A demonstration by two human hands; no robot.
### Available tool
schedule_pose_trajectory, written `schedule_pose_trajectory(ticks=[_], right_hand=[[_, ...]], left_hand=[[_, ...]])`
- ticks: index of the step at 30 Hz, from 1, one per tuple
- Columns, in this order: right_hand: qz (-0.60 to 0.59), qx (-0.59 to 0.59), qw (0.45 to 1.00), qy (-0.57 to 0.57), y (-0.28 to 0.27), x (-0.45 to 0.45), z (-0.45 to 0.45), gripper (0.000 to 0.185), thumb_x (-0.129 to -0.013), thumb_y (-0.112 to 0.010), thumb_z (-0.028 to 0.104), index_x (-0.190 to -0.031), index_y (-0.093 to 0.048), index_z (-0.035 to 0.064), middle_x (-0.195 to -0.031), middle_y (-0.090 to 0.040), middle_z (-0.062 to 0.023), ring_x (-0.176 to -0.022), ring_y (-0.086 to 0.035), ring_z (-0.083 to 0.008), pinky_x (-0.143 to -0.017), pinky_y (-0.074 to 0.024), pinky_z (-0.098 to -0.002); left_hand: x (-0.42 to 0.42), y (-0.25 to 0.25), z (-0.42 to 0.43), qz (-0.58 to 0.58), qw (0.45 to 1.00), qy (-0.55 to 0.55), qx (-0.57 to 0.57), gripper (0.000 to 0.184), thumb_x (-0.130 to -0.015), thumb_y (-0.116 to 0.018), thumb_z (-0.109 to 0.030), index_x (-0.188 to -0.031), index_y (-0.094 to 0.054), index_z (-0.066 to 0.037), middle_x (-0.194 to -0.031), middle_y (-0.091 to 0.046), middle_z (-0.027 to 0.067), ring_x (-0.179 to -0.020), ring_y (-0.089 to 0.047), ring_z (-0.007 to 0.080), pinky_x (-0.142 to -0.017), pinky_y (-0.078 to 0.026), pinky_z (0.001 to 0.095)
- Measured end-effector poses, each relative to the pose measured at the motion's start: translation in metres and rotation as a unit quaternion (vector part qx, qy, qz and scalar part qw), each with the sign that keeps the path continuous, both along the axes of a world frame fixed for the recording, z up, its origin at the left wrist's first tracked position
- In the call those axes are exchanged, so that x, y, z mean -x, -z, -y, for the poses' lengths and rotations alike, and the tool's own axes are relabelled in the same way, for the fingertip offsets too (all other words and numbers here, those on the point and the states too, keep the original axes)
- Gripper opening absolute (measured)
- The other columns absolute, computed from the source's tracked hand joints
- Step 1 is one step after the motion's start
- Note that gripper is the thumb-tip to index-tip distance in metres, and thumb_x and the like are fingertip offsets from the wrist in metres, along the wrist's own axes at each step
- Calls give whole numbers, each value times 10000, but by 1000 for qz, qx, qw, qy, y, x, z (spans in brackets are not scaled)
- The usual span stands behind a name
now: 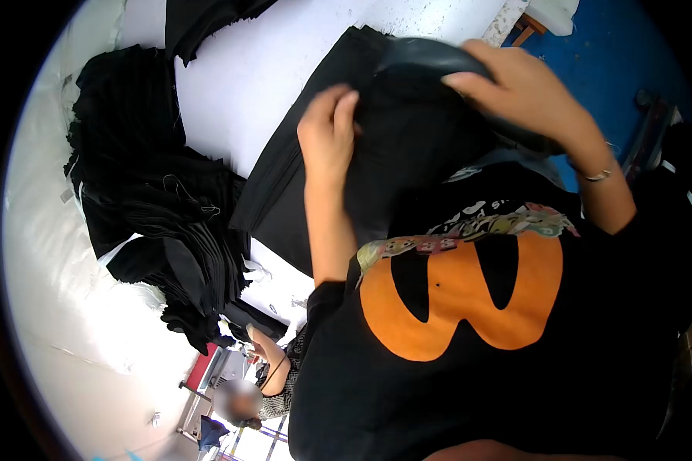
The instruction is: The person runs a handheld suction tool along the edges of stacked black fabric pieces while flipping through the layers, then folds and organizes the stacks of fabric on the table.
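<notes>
Folded black cloth [292, 184] lies across the white table below both hands. My left hand [329, 131] is over the cloth, its fingers bent and close together on the fabric. At the upper right, my right hand [515, 88] grips the edge of a dark, smooth, curved object [430, 60], thumb on top. That object is blurred and I cannot make out what it is. It lies over the far right part of the cloth.
A large pile of black fabric pieces [161, 192] lies on the white table [223, 92] at the left, with more black cloth [207, 23] at the top. Another person [273, 376] is at the lower left. Blue floor [607, 54] shows upper right.
</notes>
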State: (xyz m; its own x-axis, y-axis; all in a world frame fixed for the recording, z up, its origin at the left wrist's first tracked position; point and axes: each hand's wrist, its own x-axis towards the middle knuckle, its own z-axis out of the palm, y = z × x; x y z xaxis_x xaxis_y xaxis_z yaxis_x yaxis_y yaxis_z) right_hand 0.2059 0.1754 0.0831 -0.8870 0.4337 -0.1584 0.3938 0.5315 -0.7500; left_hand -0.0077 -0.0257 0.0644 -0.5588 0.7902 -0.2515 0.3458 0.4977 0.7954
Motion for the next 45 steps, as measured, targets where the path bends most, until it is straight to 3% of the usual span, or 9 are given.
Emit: schedule_pose_trajectory(ticks=[2,5,13,17,19,21,27,42,45], right_hand=[[-34,-97,994,34,15,29,21,441,-980,-612,455,-1077,-631,26,-732,-647,-198,-696,-661,-363,-623,-502,-425],[-22,-97,994,45,-2,29,18,459,-963,-629,459,-1067,-643,12,-738,-665,-204,-709,-678,-379,-614,-523,-422],[-20,-123,990,60,10,52,24,455,-957,-633,459,-989,-634,5,-698,-657,-211,-671,-676,-391,-571,-531,-419],[31,-75,996,20,-11,20,16,487,-964,-617,478,-1020,-619,-5,-725,-659,-225,-699,-672,-408,-611,-531,-451],[73,-46,996,-10,-15,13,15,503,-968,-606,487,-1024,-615,-14,-741,-668,-226,-711,-675,-412,-629,-531,-459],[84,-62,995,2,-17,23,19,513,-974,-597,489,-1021,-614,-22,-737,-671,-227,-704,-677,-414,-621,-532,-454],[14,-65,998,15,-13,44,6,522,-978,-595,481,-1008,-605,-41,-703,-661,-232,-670,-677,-416,-608,-528,-459],[77,-23,997,19,-15,37,7,506,-966,-604,486,-938,-596,-20,-723,-653,-263,-701,-668,-449,-625,-522,-478],[43,-4,998,52,1,64,4,503,-962,-614,481,-934,-592,-20,-717,-650,-261,-692,-665,-446,-626,-521,-473]], left_hand=[[-1,31,-16,-374,925,35,-49,403,-818,-818,-232,-1140,-680,-35,-1085,-625,155,-944,-624,356,-781,-520,407],[-7,38,-20,-406,914,-3,-21,375,-751,-860,-259,-1013,-671,-69,-1032,-614,117,-945,-594,334,-847,-466,422],[-7,40,-11,-265,963,-38,-28,275,-794,-819,-201,-845,-592,-54,-803,-631,94,-766,-611,330,-700,-477,427],[24,-10,30,258,964,59,11,136,-911,-722,-165,-939,-689,-36,-753,-648,109,-685,-656,214,-662,-523,327],[25,-11,16,138,987,-77,4,146,-932,-705,-171,-996,-716,-40,-794,-681,135,-696,-664,283,-686,-539,338],[31,30,-9,-418,896,-110,-104,238,-912,-747,-253,-1024,-739,-43,-901,-726,115,-796,-683,249,-754,-544,335],[19,44,-7,-185,975,-126,3,287,-810,-819,-279,-1030,-745,-111,-1015,-719,54,-919,-680,273,-780,-539,359],[4,43,-15,-339,923,-106,-150,171,-749,-833,-4,-880,-732,-47,-896,-656,66,-876,-628,204,-753,-522,320],[9,43,-10,-217,951,-116,-186,153,-752,-808,32,-848,-712,-37,-909,-694,65,-917,-642,205,-793,-521,317]])
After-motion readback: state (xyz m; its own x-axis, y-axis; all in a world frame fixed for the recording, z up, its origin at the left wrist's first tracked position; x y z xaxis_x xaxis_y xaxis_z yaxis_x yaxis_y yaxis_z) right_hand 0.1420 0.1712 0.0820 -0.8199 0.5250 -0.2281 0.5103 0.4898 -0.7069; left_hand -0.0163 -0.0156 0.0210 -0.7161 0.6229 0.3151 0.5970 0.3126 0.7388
